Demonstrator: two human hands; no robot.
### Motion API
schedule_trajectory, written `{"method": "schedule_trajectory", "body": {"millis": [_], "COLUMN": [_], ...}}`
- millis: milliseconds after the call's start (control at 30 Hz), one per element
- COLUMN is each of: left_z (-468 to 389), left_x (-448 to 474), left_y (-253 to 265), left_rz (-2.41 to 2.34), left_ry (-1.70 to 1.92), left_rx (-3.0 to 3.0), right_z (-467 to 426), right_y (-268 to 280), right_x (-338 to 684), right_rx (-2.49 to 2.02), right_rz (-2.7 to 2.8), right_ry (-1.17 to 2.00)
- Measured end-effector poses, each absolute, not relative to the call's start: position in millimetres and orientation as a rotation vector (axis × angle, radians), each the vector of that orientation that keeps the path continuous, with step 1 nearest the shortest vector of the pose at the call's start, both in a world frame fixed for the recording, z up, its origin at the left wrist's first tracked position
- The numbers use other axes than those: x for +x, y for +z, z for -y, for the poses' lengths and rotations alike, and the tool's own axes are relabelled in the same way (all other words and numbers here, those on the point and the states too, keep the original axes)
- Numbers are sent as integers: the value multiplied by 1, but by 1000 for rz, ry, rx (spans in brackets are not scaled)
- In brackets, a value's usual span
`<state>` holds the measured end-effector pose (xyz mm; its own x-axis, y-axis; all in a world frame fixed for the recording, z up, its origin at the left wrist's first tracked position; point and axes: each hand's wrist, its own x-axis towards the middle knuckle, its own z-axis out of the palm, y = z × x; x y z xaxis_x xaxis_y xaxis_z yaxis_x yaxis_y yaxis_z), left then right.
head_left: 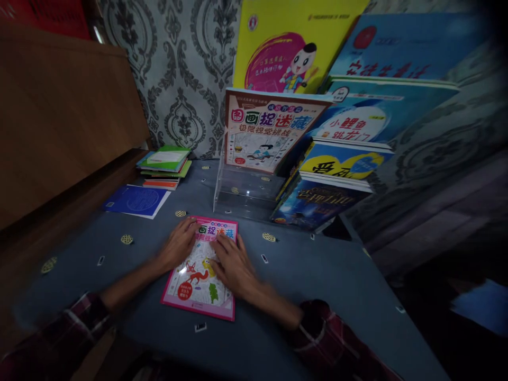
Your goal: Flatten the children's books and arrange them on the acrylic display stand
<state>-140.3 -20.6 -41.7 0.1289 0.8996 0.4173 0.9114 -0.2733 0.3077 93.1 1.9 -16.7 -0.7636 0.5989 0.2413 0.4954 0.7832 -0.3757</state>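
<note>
A pink-bordered picture book [198, 288] lies face up on the dark grey tablecloth, its cover showing a red fox and Chinese lettering. Across its upper left edge rests my left hand [180, 244], fingers stretched over the cover. My right hand [233, 263] lies on the book's right side with its fingers spread out flat, hiding part of the cover. Neither hand is wrapped around anything. Behind the book stands a clear acrylic rack [246, 198], where a brown-bordered picture book [273, 132] leans upright.
More books fill the rack: a yellow book [293, 47], a teal book [357, 114] and a dark blue book [321, 201]. At the left are a small book stack [164, 164] and a blue booklet [137, 200]. A wooden panel [67, 106] borders the table's left side.
</note>
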Motion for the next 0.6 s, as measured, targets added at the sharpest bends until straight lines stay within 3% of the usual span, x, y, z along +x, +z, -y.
{"method": "schedule_trajectory", "body": {"millis": [367,600], "left_z": [15,8], "left_x": [-138,-137], "left_y": [-51,-26], "left_rz": [1971,1970], "left_ry": [-713,-479], "left_rx": [-2262,-2327], "right_z": [-39,-38], "right_y": [-20,-18], "right_x": [55,56], "right_rx": [-866,-890], "right_rz": [2662,2663], "right_ry": [388,394]}}
